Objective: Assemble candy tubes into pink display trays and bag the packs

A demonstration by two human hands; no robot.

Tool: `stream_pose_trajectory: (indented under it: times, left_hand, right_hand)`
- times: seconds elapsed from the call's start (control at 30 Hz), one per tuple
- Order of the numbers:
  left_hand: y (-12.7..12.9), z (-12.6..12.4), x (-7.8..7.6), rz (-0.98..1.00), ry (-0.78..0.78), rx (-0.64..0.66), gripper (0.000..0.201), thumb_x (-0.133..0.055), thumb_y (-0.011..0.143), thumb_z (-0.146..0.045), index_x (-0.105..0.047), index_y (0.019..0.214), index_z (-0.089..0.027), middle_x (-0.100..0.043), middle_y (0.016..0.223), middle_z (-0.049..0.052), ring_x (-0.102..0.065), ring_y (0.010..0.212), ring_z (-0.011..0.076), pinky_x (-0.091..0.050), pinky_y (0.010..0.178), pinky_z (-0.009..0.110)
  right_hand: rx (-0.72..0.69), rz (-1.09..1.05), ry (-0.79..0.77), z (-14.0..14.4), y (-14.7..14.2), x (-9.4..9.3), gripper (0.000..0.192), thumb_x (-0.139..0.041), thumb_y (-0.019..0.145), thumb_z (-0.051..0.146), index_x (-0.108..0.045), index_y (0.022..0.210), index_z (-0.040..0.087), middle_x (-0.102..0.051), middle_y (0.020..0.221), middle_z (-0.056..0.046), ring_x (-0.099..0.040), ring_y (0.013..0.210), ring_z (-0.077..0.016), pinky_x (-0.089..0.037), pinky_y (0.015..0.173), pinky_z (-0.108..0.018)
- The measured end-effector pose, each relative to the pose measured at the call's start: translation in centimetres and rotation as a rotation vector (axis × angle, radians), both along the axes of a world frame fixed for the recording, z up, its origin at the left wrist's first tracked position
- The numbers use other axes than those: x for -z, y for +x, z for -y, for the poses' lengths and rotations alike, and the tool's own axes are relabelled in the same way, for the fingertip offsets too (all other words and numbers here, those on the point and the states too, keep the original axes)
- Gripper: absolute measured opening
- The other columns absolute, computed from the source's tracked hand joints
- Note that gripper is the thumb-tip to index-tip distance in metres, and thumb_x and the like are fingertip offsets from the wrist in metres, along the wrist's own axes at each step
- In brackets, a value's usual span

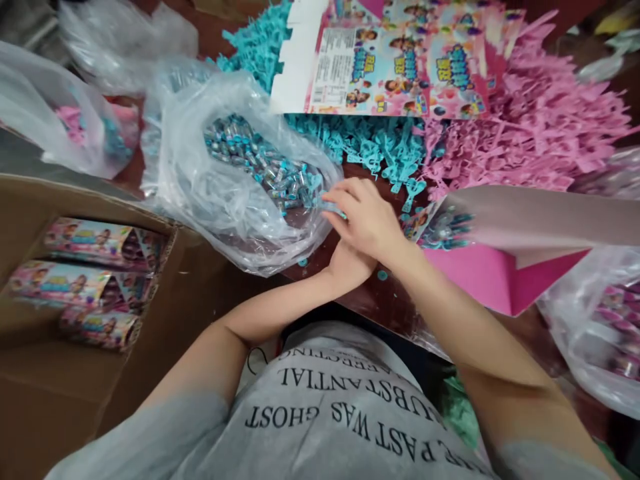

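At the right rim of an open clear plastic bag [200,180], my right hand [367,217] pinches a small light-blue piece [334,209] whose exact kind is unclear. Many small clear tubes with blue caps [290,183] lie inside that bag. My left hand [349,267] rests just under the right one, its palm partly showing and its fingers hidden behind it. Right of my hands lies an opened printed carton [505,273] with a pink side, and several blue-tipped pieces [447,230] show in its mouth.
Piles of turquoise plastic pieces [365,143] and pink plastic pieces [545,133] lie behind, under flat printed cartons [400,67]. To the left, a cardboard box [45,380] contains several filled packs [80,283]. Another plastic bag [580,333] sits at right.
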State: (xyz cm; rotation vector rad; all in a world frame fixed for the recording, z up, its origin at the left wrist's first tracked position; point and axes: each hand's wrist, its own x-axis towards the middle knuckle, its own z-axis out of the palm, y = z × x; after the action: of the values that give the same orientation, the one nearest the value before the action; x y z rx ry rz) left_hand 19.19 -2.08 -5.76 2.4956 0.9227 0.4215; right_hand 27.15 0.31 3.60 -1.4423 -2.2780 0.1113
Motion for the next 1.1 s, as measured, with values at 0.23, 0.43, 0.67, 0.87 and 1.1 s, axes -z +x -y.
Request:
stream_pose_trajectory:
  times: [0.23,0.43,0.67,0.87,1.1]
  left_hand:
    - [-5.6,0.5,-0.6,-0.155,0.145,0.224,0.046,-0.065,0.092,-0.020,-0.067,0.136,-0.007,-0.070,0.140,0.023,-0.058,0.140,0.0385,-0.040,0.120,0.059]
    - [-6.5,0.0,-0.6,-0.103,0.152,0.097,0.031,-0.046,0.103,-0.011,-0.070,0.122,-0.011,-0.076,0.102,0.015,-0.072,0.100,0.0300,-0.054,0.094,0.046]
    - [-11.6,-0.2,-2.7,0.431,-0.114,-0.137,0.029,-0.051,0.097,-0.009,-0.062,0.122,-0.018,-0.065,0.102,0.007,-0.062,0.094,0.0215,-0.054,0.085,0.034]
    - [-12.9,0.1,-4.2,0.524,-0.248,-0.170,0.019,-0.071,0.100,-0.036,-0.070,0.109,-0.019,-0.065,0.093,0.002,-0.060,0.087,0.0173,-0.050,0.080,0.028]
    - [-13.9,0.4,-4.7,0.530,-0.260,-0.059,0.016,-0.061,0.102,-0.020,-0.076,0.098,-0.018,-0.077,0.095,0.004,-0.069,0.085,0.0154,-0.053,0.079,0.026]
  right_hand:
    - [-0.086,0.220,-0.263,-9.3,-6.4,3.5,0.044,-0.045,0.104,0.007,-0.067,0.138,0.024,-0.058,0.153,-0.013,-0.049,0.141,-0.0340,-0.052,0.103,-0.049]
    - [-0.050,-0.019,-0.254,-8.6,-3.9,2.9,0.030,-0.058,0.105,0.023,-0.062,0.133,0.016,-0.068,0.137,-0.015,-0.062,0.124,-0.0320,-0.052,0.105,-0.049]
    - [-0.205,-0.287,-0.103,1.6,4.3,-0.9,0.024,-0.057,0.109,0.031,-0.066,0.130,0.023,-0.074,0.118,-0.009,-0.071,0.106,-0.0226,-0.059,0.092,-0.038]
    - [-0.260,-0.273,-0.160,4.3,4.7,-1.2,0.021,-0.066,0.106,0.031,-0.069,0.125,0.022,-0.078,0.109,-0.005,-0.074,0.094,-0.0174,-0.060,0.083,-0.030]
    - [-0.372,-0.177,-0.193,4.3,4.0,-2.0,0.025,-0.057,0.111,0.032,-0.068,0.131,0.023,-0.078,0.122,-0.006,-0.076,0.109,-0.0180,-0.061,0.092,-0.031]
